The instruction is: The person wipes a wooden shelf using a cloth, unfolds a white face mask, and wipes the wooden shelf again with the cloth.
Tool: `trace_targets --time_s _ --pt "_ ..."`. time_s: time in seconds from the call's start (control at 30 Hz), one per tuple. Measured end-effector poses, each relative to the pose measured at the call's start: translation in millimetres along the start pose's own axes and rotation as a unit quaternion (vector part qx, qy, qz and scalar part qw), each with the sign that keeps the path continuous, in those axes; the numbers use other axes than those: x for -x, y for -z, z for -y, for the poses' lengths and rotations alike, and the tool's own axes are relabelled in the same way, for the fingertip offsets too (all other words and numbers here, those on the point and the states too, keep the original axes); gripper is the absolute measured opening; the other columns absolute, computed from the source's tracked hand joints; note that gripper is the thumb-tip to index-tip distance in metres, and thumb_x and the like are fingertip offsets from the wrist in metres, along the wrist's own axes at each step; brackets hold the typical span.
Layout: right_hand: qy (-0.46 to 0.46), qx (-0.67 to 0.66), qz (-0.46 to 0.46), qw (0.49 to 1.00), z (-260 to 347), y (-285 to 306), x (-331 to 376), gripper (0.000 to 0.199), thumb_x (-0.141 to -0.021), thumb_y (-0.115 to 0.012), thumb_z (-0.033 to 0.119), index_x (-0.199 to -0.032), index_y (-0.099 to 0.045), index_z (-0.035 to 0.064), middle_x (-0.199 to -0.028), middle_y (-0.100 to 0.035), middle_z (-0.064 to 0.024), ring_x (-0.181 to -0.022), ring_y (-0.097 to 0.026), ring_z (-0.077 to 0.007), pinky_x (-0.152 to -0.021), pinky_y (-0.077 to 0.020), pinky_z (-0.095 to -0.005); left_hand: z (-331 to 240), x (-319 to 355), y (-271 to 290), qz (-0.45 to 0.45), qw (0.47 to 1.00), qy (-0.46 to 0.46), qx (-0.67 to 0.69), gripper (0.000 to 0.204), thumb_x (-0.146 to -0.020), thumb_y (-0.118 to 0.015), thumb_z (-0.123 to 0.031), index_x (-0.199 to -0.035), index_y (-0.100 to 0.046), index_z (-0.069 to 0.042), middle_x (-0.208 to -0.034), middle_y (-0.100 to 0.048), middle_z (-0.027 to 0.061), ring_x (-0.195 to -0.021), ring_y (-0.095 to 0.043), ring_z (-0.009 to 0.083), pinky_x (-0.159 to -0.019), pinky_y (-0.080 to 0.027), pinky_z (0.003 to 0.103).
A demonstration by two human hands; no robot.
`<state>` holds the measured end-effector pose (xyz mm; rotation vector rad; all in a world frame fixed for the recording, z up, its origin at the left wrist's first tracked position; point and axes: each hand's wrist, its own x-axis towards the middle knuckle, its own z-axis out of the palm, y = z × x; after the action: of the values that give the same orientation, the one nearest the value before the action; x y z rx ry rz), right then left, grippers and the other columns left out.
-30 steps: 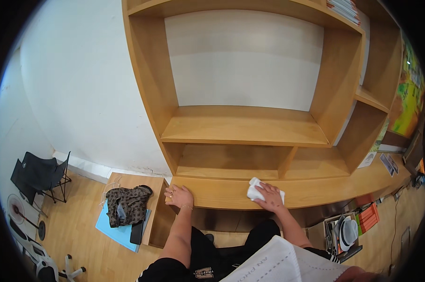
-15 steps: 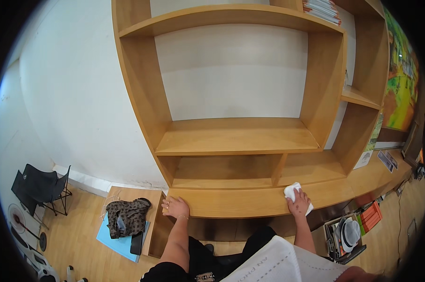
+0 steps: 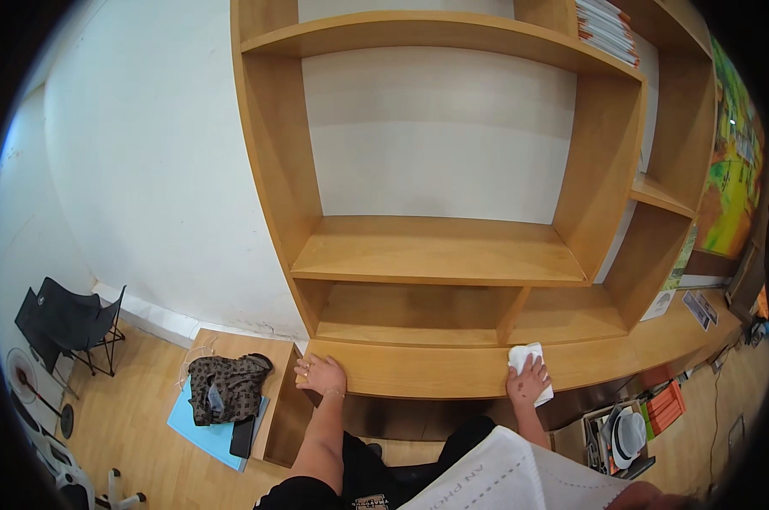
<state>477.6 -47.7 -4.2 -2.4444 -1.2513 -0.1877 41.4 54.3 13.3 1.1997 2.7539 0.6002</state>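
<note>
My left hand rests with its fingers spread on the left end of the wooden ledge, holding nothing. Toward the ledge's right part, a folded white cloth lies under my right hand. That hand grips the cloth and presses it to the wood, and part of the cloth shows beyond the fingers. Above the ledge rises a wooden shelf unit with a wide compartment and smaller ones below it.
On a low wooden cabinet at left lie a brown patterned cloth item and a blue folder. A folding chair and a fan stand farther left. At right is a box holding a pale hat. Cards lie on the ledge.
My right hand has slid a little to the left along the ledge with the cloth. The left hand stays at its corner. The whole view has shifted slightly.
</note>
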Motion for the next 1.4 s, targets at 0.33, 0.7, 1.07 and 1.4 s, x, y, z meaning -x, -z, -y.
trace_targets --time_s 0.33,0.7,1.07,1.4 --pt "0.135 -0.026 0.055 0.989 70.1 -9.2 39.2 0.071 -0.088 -0.054 0.048 -0.146 -0.041 0.0082 -0.152 -0.035 -0.0186 -0.136 -0.035 -0.0407 -0.109 -0.0215 -0.0602 1.0 -1.7 -2.6 -0.003 1.0 0.007 0.007 0.057 -0.094 -0.053 -0.037 -0.142 -0.042 -0.008 -0.154 -0.031 0.0193 -0.144 -0.025 0.0391 -0.105 -0.026 0.07" --pt "0.286 -0.048 0.08 0.954 150.3 -25.0 71.0 0.068 -0.089 -0.054 0.05 -0.144 -0.045 0.0119 -0.149 -0.039 -0.0178 -0.134 -0.037 -0.0385 -0.106 -0.0242 -0.0605 1.5 -3.1 -5.8 -0.013 1.0 0.009 0.017 0.054 -0.094 -0.052 -0.036 -0.139 -0.045 -0.008 -0.153 -0.031 0.0207 -0.142 -0.025 0.0393 -0.105 -0.025 0.071" --pt "0.395 -0.084 0.116 0.907 237.9 -24.8 109.0 0.066 -0.089 -0.058 0.046 -0.143 -0.045 0.0115 -0.149 -0.039 -0.0171 -0.132 -0.038 -0.0375 -0.106 -0.0256 -0.059 1.0 -1.1 -4.2 -0.019 0.999 0.01 0.029 0.052 -0.093 -0.054 -0.036 -0.136 -0.047 -0.008 -0.151 -0.033 0.021 -0.142 -0.026 0.0393 -0.104 -0.025 0.071" --pt "0.449 -0.076 0.166 0.875 273.8 -27.5 103.4 0.069 -0.088 -0.055 0.053 -0.148 -0.039 0.0216 -0.154 -0.033 -0.0176 -0.138 -0.032 -0.0379 -0.107 -0.0249 -0.0596 -7.2 2.0 3.6 -0.017 0.999 0.005 0.027 0.051 -0.092 -0.055 -0.036 -0.134 -0.048 -0.007 -0.149 -0.034 0.0207 -0.14 -0.027 0.0397 -0.103 -0.024 0.072"
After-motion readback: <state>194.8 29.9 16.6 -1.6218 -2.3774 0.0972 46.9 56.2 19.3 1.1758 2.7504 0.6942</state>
